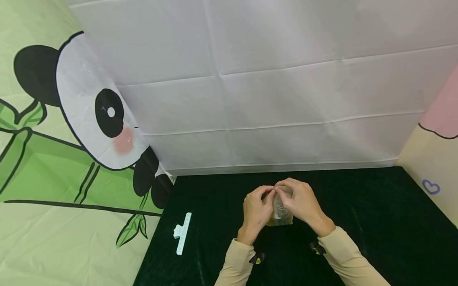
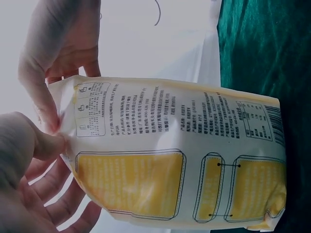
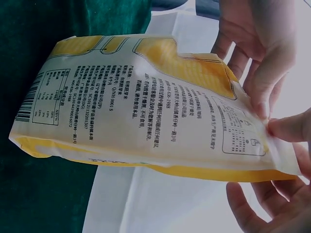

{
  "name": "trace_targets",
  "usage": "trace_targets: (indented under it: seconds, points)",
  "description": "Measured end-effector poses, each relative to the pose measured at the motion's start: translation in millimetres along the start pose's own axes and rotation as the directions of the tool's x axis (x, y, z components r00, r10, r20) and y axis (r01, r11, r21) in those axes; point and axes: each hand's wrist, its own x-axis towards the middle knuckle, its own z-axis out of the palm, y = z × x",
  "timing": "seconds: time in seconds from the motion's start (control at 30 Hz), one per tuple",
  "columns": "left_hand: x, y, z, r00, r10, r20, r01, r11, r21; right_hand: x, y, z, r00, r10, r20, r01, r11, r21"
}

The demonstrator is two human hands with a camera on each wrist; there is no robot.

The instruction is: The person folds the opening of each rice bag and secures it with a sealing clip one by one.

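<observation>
Left hand (image 1: 255,209): raised above the tabletop (image 1: 358,222), fingers (image 2: 48,143) curled and pinched on the top edge of the food pouch (image 1: 280,210); the thumb is pressed to the seal at its near corner.
Right hand (image 1: 302,202): held just beside the left hand, fingers (image 3: 286,128) pinched on the same top edge; thumb and forefinger are closed on the seal, the remaining fingers are spread behind the pouch.
Food pouch: held upright between both hands at the middle of the tabletop; whether its bottom edge is touching the cloth cannot be told. A white and yellow printed face is seen, with blocks of small text, a table and a barcode near the bottom end. The top is flattened between the fingertips.
Tabletop: covered with dark green velvet-like cloth.
Bag clip (image 1: 182,233): pale, long and narrow, laid flat on the cloth near the left edge of the tabletop, well apart from both hands.
Sleeves (image 1: 343,254): beige, drawn to both wrists; a dark strap is seen at each wrist.
Backdrop (image 1: 268,87): a creased white sheet is hung behind the tabletop; a panda and bamboo print (image 1: 71,119) is seen at the left, a cream panel with a small purple heart (image 1: 430,186) at the right.
</observation>
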Motion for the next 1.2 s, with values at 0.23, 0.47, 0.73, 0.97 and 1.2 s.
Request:
trace_targets:
  seconds: [0.23, 0.47, 0.73, 0.97, 1.2]
  points:
    - [-1.1, -1.4, -2.5, 1.000, -0.027, 0.000, 0.027, 0.999, -0.029, -0.7, -3.8, 0.8, 1.000, -0.018, -0.010, 0.018, 0.999, -0.050]
    - [-0.1, -2.3, -2.4, 0.999, -0.040, -0.006, 0.040, 0.999, -0.033, 0.2, -5.1, 2.1, 0.999, -0.042, -0.013, 0.040, 0.994, -0.100]
    - [-0.9, -2.6, -2.2, 0.999, -0.036, -0.010, 0.035, 0.998, -0.043, -1.2, -8.8, 1.6, 0.998, -0.058, -0.021, 0.054, 0.988, -0.147]
    - [-2.4, -2.9, -3.0, 0.999, -0.052, 0.004, 0.052, 0.996, -0.068, -1.2, -10.3, 2.9, 0.992, -0.119, -0.044, 0.107, 0.972, -0.209]
    - [-3.5, -4.5, -2.8, 0.999, -0.049, -0.006, 0.049, 0.995, -0.090, -0.7, -10.7, 3.7, 0.987, -0.156, -0.044, 0.139, 0.953, -0.270]
